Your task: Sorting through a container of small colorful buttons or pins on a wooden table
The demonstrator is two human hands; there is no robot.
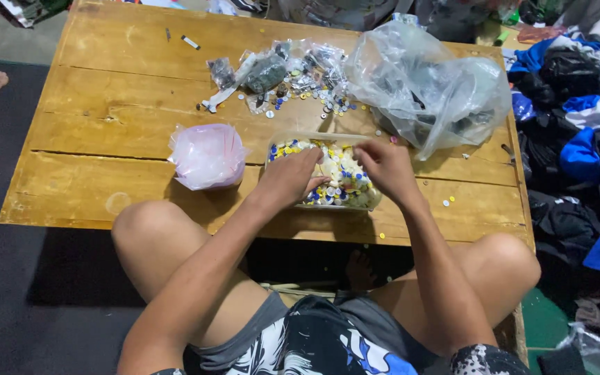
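Head view, looking down: left hand [292, 177] resting curled on the near-left part of a clear rectangular plastic tub [324, 173] filled with small white, yellow and blue buttons, fingers bent into the contents, grip not fully readable. Right hand [385, 167] at the tub's 3 o'clock edge, fingertips pinched narrow over the far-right corner; cannot tell whether holding a button. Tub at desk centre, long axis running 9 to 3 o'clock, directly under both hands, left hand further in. Pale wooden plank desk [92, 139] beneath. Pink translucent plastic bag [207, 156] at the tub's 9 o'clock, just beside. Large crumpled clear plastic bag [428, 90] at 1 o'clock. Loose scattered buttons and small clear packets [293, 76] at 12 o'clock.
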